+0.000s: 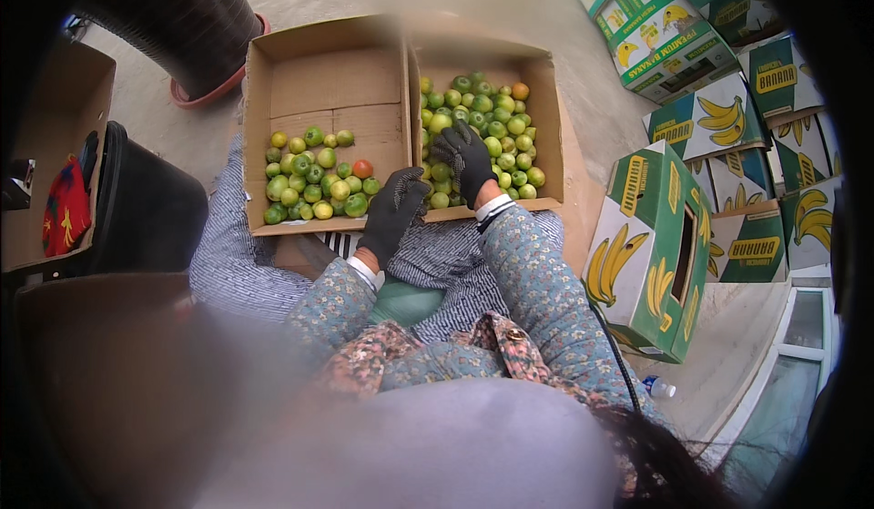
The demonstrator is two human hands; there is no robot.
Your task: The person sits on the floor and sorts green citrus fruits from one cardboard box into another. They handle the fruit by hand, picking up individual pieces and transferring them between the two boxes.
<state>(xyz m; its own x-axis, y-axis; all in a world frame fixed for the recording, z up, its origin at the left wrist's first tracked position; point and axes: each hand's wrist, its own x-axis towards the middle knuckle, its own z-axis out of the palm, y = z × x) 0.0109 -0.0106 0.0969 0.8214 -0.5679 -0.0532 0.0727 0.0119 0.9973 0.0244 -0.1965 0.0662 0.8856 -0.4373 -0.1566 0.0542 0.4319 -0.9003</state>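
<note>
Two open cardboard boxes stand side by side before me. Green and yellowish round fruits [314,174], with one red among them, lie in the near part of the left box [334,89]. More such fruits [509,123], one of them orange, are spread in the right box [556,140]. My right hand [466,157], in a dark glove, reaches over the fruits in the right box, fingers bent down among them; whether it grips one is hidden. My left hand [396,212], gloved too, is at the near edge where the boxes meet, its fingers curled; its palm cannot be seen.
Banana cartons [649,249] are stacked at the right, with a small plastic bottle [659,386] on the ground. At the left stand a black bin [150,202], a cardboard box [61,99] holding a red patterned cloth [67,205], and a dark ribbed container stack [177,24].
</note>
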